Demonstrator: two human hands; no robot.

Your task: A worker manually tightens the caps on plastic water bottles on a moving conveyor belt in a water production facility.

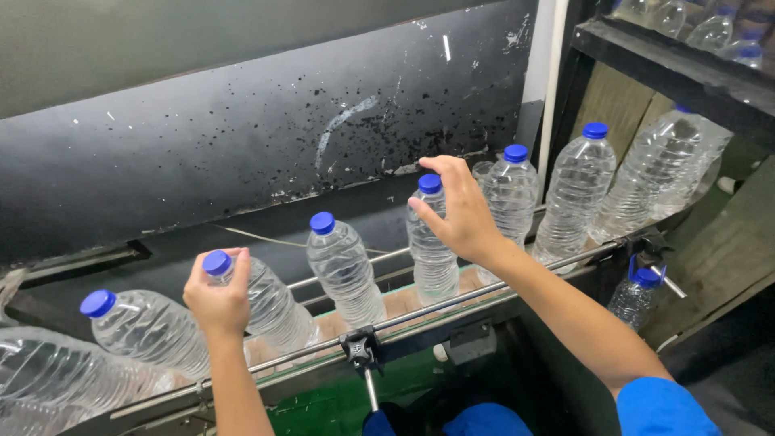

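Observation:
Clear plastic water bottles with blue caps stand in a row on a conveyor (452,311) between metal guide rails. My left hand (216,300) is closed around the neck of one bottle (270,303) at the left, just under its cap. My right hand (458,211) grips the top of another bottle (433,246) near the middle, fingers curled beside its cap. One untouched bottle (345,270) stands between the two held ones.
More bottles follow at the left (145,327) and at the right (575,190). A dark spattered panel (266,129) backs the conveyor. A shelf (678,69) at upper right carries several bottles. One bottle (635,297) sits below the rail at right.

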